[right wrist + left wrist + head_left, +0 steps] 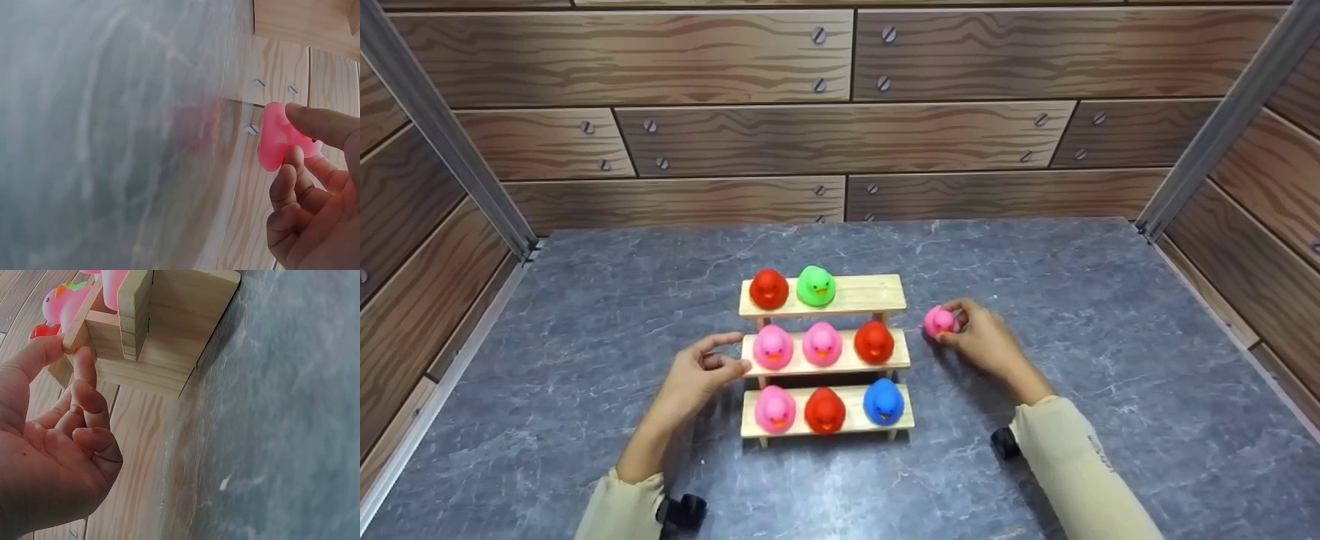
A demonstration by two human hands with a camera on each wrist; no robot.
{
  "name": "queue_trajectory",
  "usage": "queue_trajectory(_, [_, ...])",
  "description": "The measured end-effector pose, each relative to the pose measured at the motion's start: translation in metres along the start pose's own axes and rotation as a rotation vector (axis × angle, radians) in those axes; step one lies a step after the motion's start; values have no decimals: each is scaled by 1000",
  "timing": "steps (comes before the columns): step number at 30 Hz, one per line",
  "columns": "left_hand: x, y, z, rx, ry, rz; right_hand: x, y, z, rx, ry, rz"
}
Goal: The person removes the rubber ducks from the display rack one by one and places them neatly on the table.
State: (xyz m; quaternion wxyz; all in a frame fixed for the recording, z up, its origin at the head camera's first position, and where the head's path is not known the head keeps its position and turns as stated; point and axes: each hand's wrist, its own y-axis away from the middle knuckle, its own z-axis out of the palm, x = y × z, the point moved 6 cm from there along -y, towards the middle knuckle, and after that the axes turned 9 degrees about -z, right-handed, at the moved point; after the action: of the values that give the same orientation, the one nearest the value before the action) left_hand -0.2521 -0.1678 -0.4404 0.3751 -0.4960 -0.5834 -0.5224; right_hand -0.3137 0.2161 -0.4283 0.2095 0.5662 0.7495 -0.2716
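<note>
A three-tier wooden display stand (870, 294) holds rubber ducks on its steps. At the stand's left end, my left hand (695, 384) grips the middle step between thumb and index finger; in the left wrist view the fingertips are right at the board's end. My right hand (988, 341) pinches a pink rubber duck (274, 138) beside the stand's right side, its underside facing the tabletop in the right wrist view. A red duck (769, 289) and a green duck (816, 286) occupy the top step, leaving bare wood at its right end.
Two pink ducks and a red duck (874, 343) fill the middle step. On the bottom step sit a pink duck (775, 409), a red one and a blue duck (883, 402). Wood-patterned walls (735, 56) enclose the grey marbled tabletop (1080, 300) behind and at both sides.
</note>
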Motion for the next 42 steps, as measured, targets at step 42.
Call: queue_trajectory(42, [-1,-1,-1,-10,-20,-6,10,-8,3,-74,-28,18])
